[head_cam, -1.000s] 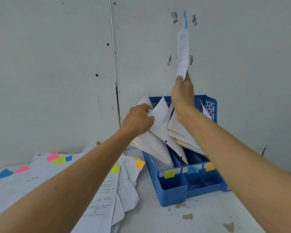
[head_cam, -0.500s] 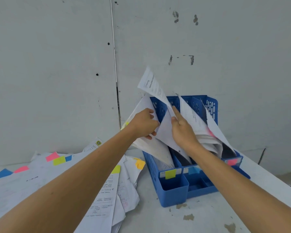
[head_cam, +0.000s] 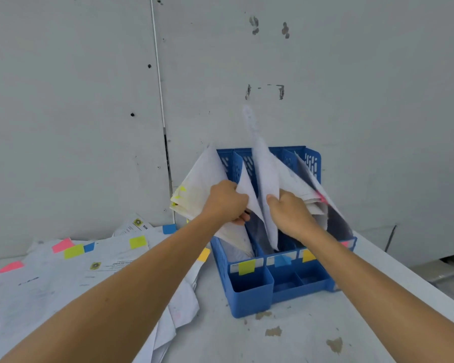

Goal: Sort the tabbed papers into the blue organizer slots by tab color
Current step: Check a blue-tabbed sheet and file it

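Observation:
The blue organizer (head_cam: 249, 294) stands against the wall with yellow (head_cam: 246, 266), blue (head_cam: 282, 260) and orange (head_cam: 308, 255) labels on its slot fronts. My left hand (head_cam: 226, 201) grips the yellow-tabbed stack (head_cam: 194, 195) in the leftmost slot and holds it leaning left. My right hand (head_cam: 288, 213) is shut on a white sheet (head_cam: 264, 184) that stands upright in the blue-labelled slot, its top blurred. Papers with a pink tab (head_cam: 321, 199) fill the slots to the right.
A loose pile of tabbed papers (head_cam: 63, 273) with pink, yellow and blue tabs covers the white table on the left. The grey wall rises right behind the organizer. The table's right edge (head_cam: 409, 279) runs diagonally past the organizer.
My right hand brought the sheet down from high above the organizer into the blue-labelled slot. My left hand kept pulling the left stack aside.

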